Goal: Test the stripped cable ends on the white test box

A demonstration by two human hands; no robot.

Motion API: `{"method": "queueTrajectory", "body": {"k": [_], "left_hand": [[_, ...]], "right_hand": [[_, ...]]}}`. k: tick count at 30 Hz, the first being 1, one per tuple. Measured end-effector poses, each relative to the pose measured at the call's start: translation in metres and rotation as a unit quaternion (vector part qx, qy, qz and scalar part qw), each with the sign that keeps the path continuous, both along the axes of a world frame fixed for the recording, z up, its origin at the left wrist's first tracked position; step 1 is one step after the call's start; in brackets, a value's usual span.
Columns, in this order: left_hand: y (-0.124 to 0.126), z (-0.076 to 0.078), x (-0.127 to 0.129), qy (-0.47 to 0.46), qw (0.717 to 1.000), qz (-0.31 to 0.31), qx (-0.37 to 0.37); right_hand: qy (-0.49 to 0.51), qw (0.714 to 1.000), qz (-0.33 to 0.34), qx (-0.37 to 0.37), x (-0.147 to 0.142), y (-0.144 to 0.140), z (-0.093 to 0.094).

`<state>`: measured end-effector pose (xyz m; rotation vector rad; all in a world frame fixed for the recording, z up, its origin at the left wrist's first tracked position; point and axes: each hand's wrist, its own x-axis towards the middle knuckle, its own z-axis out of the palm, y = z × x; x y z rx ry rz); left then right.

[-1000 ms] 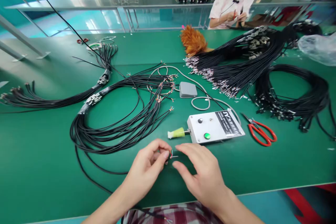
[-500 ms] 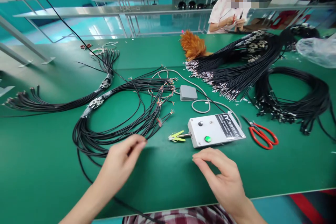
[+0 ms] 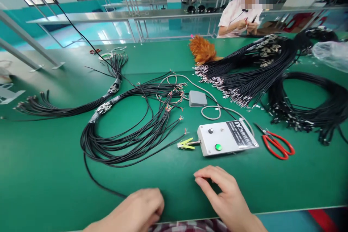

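Note:
My left hand [image 3: 141, 208] is low at the table's front edge, its fingers curled round a black cable [image 3: 104, 187] that runs into it from the coil. The grip itself is hidden under the hand. My right hand [image 3: 224, 195] hovers to the right with thumb and forefinger together, nothing visible between them. Just beyond it is a white control box [image 3: 217, 136] with a green button and a yellow-green clip [image 3: 187, 144] on its left shaft. A coiled bundle of black cables [image 3: 108, 152] lies to the left, its stripped ends fanned toward the box.
Red-handled scissors [image 3: 277, 145] lie right of the box. A grey pedal [image 3: 197, 98] sits behind it. Farther right are more black cable bundles [image 3: 244, 76] and an orange duster [image 3: 202, 50]. A co-worker [image 3: 240, 16] sits across the table. Metal posts [image 3: 40, 40] stand at left.
My left hand has moved from beside the coil's stripped ends down toward the table's front edge. My right hand stays pinched in about the same place. The view has shifted slightly.

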<state>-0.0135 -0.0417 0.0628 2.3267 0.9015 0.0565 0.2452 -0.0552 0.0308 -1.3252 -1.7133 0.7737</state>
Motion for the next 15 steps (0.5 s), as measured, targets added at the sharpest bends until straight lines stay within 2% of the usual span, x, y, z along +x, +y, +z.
{"method": "queueTrajectory", "body": {"k": [3, 5, 7, 10, 15], "left_hand": [[0.018, 0.009, 0.004, -0.045, 0.99, 0.125, -0.045], [0.024, 0.005, 0.009, -0.077, 0.982, 0.162, -0.053], [0.026, -0.002, 0.014, -0.105, 0.977, 0.173, -0.061], [0.024, -0.008, 0.023, -0.124, 0.974, 0.177, -0.063], [0.024, -0.001, 0.042, -0.139, 0.978, 0.139, -0.066]], "right_hand": [[0.072, 0.994, -0.001, -0.077, -0.006, 0.002, 0.002], [0.117, 0.985, -0.006, -0.127, -0.01, 0.002, 0.004], [0.138, 0.978, -0.01, -0.157, -0.013, 0.002, 0.007], [0.138, 0.978, -0.013, -0.159, -0.017, 0.002, 0.011], [0.138, 0.983, -0.006, -0.124, -0.018, 0.005, 0.011]]}}
